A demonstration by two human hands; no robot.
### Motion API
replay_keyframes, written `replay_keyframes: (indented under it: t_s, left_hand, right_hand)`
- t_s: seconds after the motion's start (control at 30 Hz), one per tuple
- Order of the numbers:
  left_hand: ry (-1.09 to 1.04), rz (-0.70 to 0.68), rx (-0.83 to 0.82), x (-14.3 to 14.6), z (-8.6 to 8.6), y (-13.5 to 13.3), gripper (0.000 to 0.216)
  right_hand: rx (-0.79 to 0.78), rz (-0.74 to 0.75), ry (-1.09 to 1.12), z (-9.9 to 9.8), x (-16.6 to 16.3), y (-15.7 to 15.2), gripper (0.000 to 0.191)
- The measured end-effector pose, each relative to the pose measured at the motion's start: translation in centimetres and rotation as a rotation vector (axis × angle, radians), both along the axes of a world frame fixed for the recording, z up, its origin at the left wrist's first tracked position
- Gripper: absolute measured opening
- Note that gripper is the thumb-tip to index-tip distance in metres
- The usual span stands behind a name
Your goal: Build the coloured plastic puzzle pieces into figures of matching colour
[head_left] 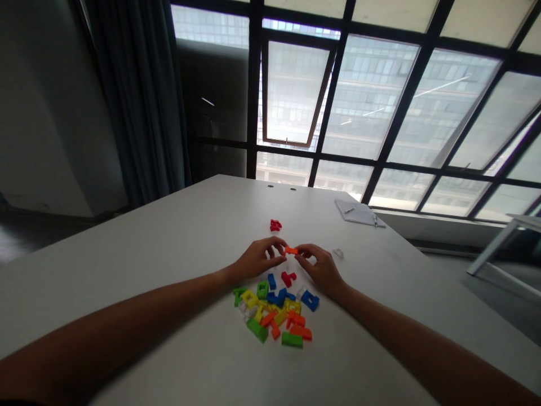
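Left hand, right hand: fingertips clamped on both ends of an orange plastic block; can't tell if it's lifted. It's just past a loose pile of coloured blocks on a white table, gridded window ahead.

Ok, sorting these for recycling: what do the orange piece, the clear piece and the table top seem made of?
The orange piece looks like moulded plastic: even, opaque colour, crisp edges. The clear piece seems translucent plastic, too small to tell. The table top looks like smooth matte white laminate.
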State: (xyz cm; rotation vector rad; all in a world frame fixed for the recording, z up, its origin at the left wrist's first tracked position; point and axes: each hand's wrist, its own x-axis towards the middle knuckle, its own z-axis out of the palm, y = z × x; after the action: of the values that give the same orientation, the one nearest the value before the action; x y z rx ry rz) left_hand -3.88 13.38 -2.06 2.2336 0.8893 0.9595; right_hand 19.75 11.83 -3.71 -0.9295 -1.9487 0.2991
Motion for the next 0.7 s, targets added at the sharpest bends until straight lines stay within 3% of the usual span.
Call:
replay_keyframes:
  t_s: [0.33, 0.7]
  left_hand:
    - [0.01, 0.004, 0.003, -0.05, 0.09, -0.1, 0.042]
    - [0.008, 0.029, 0.002, 0.08, -0.21, 0.22, 0.045]
  right_hand:
    - [0.014, -0.017, -0.018, 0.01, 0.1, -0.08, 0.016]
    - [0.141, -0.005, -0.04, 0.08, -0.09, 0.02, 0.014]
